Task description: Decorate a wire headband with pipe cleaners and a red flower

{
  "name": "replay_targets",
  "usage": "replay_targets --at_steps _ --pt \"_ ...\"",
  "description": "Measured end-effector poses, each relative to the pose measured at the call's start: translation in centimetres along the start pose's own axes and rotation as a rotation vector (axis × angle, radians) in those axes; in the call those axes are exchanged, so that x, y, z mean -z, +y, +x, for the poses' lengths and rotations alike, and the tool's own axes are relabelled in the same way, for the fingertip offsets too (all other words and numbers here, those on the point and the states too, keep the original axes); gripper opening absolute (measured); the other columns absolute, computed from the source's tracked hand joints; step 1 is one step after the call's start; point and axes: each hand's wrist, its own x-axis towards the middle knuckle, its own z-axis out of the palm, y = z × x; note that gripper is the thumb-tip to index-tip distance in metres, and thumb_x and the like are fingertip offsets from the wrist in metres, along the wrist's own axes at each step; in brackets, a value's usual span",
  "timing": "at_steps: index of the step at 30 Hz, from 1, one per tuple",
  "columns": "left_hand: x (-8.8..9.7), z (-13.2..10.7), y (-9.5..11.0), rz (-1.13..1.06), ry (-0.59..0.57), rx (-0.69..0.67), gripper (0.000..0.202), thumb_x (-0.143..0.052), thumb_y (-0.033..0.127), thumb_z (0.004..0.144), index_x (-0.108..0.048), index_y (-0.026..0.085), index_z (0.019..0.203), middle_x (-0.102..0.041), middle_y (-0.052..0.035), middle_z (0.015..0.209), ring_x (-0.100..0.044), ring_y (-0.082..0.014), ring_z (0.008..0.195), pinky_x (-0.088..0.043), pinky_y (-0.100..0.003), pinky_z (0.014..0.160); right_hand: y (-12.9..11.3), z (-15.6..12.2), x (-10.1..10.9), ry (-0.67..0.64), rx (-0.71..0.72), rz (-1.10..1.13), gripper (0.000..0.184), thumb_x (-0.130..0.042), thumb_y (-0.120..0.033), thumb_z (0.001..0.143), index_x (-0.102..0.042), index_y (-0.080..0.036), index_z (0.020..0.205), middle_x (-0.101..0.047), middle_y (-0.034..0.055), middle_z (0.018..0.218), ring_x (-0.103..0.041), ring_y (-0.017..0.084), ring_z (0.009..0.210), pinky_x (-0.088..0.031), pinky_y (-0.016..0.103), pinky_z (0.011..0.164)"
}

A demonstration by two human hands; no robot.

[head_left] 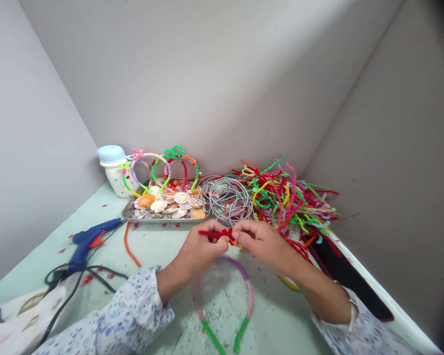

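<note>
A red pipe cleaner (pixel 226 233), bent into small petal-like loops, is pinched between both hands over the table. My left hand (pixel 203 246) is closed on its left part, where a straight red end sticks out past the fingers. On the other side, my right hand (pixel 261 242) pinches the looped part with thumb and forefinger. A bit of orange shows just under the right fingertips; what it belongs to is unclear. Below the hands lies a headband (pixel 250 291) wrapped in purple, pink and green, its open ends toward me.
A metal tray (pixel 163 221) of shells stands behind, with several wrapped headbands (pixel 170 170) upright in it. Coiled grey wire (pixel 231 199) and a heap of pipe cleaners (pixel 288 192) lie to its right. At left are a blue glue gun (pixel 87 241), its cord, and a white jar (pixel 116 177).
</note>
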Motion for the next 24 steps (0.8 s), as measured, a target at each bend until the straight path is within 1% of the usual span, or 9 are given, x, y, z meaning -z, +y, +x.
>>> replay_targets --at_steps 3,5,8,11,14,16,20,22,24 --pt "0.0 -0.2 -0.2 0.057 0.012 -0.102 0.002 -0.055 0.016 0.068 -0.055 0.017 0.07 -0.054 0.0033 0.062 -0.045 -0.0098 0.058 -0.035 -0.021 0.055 0.6 0.2 -0.2 -0.112 -0.183 0.321 0.019 -0.053 -0.031 0.079 -0.054 -0.018 0.066 -0.047 -0.0044 0.054 -0.04 0.009 0.049 -0.027 0.022 0.047" --pt "0.1 -0.1 -0.3 0.054 0.017 -0.108 0.002 -0.055 0.016 0.068 -0.055 0.017 0.069 -0.054 0.0032 0.063 -0.045 -0.01 0.059 -0.035 -0.021 0.056 0.9 0.4 -0.1 -0.152 -0.248 0.444 0.02 -0.057 -0.034 0.077 -0.054 -0.017 0.066 -0.05 -0.0036 0.056 -0.041 0.009 0.048 -0.025 0.022 0.045" --pt "0.2 0.3 -0.8 -0.022 0.034 -0.01 0.002 -0.056 0.018 0.07 -0.055 0.016 0.069 -0.052 0.0043 0.061 -0.044 -0.0092 0.056 -0.035 -0.021 0.055 1.4 0.6 0.1 -0.151 -0.229 0.445 0.022 -0.059 -0.038 0.078 -0.058 -0.016 0.073 -0.054 -0.0019 0.062 -0.043 0.009 0.051 -0.027 0.022 0.046" --pt "0.3 0.7 -1.2 -0.112 0.051 0.046 0.006 -0.057 0.022 0.071 -0.057 0.016 0.069 -0.052 0.0044 0.06 -0.045 -0.0092 0.056 -0.035 -0.021 0.055 1.8 0.7 -0.1 -0.108 -0.169 0.414 0.02 -0.061 -0.036 0.078 -0.06 -0.016 0.082 -0.054 -0.0027 0.064 -0.044 0.009 0.052 -0.029 0.021 0.047" --pt "0.1 0.6 -1.5 -0.178 0.055 0.068 0.007 -0.061 0.023 0.069 -0.059 0.016 0.07 -0.054 0.0037 0.061 -0.047 -0.0095 0.055 -0.036 -0.022 0.055 2.5 1.0 -0.8 -0.063 -0.14 0.406 0.018 -0.061 -0.034 0.078 -0.059 -0.016 0.077 -0.051 -0.0038 0.06 -0.042 0.008 0.05 -0.028 0.021 0.046" --pt "0.0 0.5 -1.5 -0.227 0.032 0.073 0.01 -0.063 0.022 0.068 -0.061 0.015 0.076 -0.058 0.0017 0.066 -0.051 -0.0106 0.059 -0.038 -0.023 0.058 3.2 1.2 -1.6 -0.036 -0.15 0.444 0.018 -0.058 -0.034 0.079 -0.057 -0.016 0.073 -0.051 -0.0039 0.057 -0.042 0.008 0.048 -0.027 0.021 0.045" --pt "-0.2 0.2 -1.9 -0.315 -0.004 0.054 0.026 -0.064 0.02 0.07 -0.061 0.015 0.095 -0.066 -0.0044 0.085 -0.059 -0.0151 0.076 -0.044 -0.027 0.072 4.8 1.4 -3.4 0.119 -0.163 0.578 0.016 -0.054 -0.033 0.08 -0.055 -0.018 0.074 -0.052 -0.0032 0.056 -0.045 0.01 0.048 -0.03 0.02 0.043" --pt "-0.2 0.3 -2.4 -0.302 0.022 0.066 0.025 -0.063 0.022 0.072 -0.06 0.015 0.096 -0.065 -0.0036 0.081 -0.058 -0.0138 0.07 -0.043 -0.026 0.067 5.3 1.4 -4.0 0.135 -0.153 0.609 0.015 -0.053 -0.032 0.08 -0.054 -0.018 0.075 -0.053 -0.0031 0.058 -0.046 0.01 0.048 -0.033 0.02 0.044" --pt "-0.2 0.5 -2.9 -0.281 0.066 0.078 0.02 -0.063 0.024 0.073 -0.061 0.014 0.09 -0.062 -0.0008 0.073 -0.053 -0.0114 0.061 -0.04 -0.023 0.06 5.5 1.3 -4.2 0.108 -0.129 0.606 0.014 -0.053 -0.032 0.081 -0.054 -0.018 0.079 -0.054 -0.003 0.06 -0.048 0.01 0.05 -0.035 0.021 0.045"
